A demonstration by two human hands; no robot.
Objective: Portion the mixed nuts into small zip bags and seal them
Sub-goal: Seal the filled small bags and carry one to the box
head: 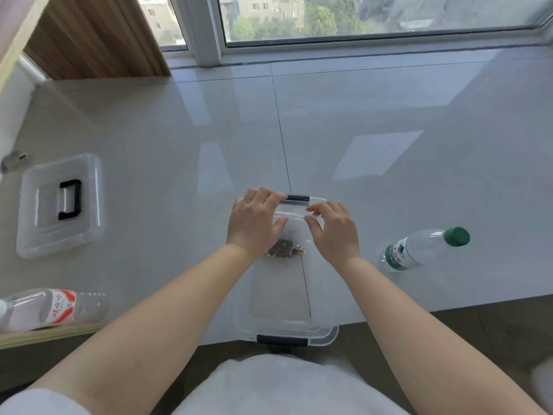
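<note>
Layout: a zip bag (294, 218) held above the bin (285, 330) at the desk's (374, 115) near edge; lid (59, 205) far left; one bottle (425, 248) right, another (51, 308) near left.

Green-capped bottle (425, 250) right; red-labelled bottle (51, 308) left; window (359, 19) beyond.

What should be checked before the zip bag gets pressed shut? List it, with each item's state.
1. Both hands on bag: ok; left hand and right hand pinch the zip bag near its top.
2. Nuts settled at the bottom, away from the zip: ok.
3. Zip strip already closed: cannot tell.
4. Bag held over the clear bin: ok.
5. Bin lid out of the way: ok, lying left.
6. Green-capped bottle clear of the hands: ok.
</note>
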